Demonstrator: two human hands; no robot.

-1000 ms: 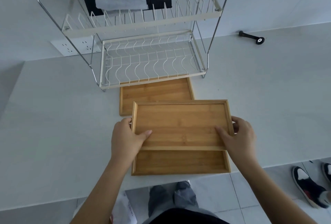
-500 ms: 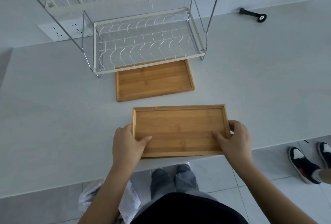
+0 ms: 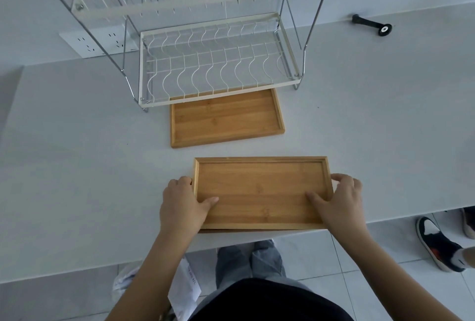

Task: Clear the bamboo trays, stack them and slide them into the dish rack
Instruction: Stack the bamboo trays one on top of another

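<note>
We hold the near tray at its short ends, left hand and right hand each in a closed grip, thumbs inside. Beyond our grip a second tray lies on the tabletop, partly under the rack.

No legible text in view

Faint dark printing marks the crumpled white plastic bag on the floor at 6 o'clock, too small to read.
</note>
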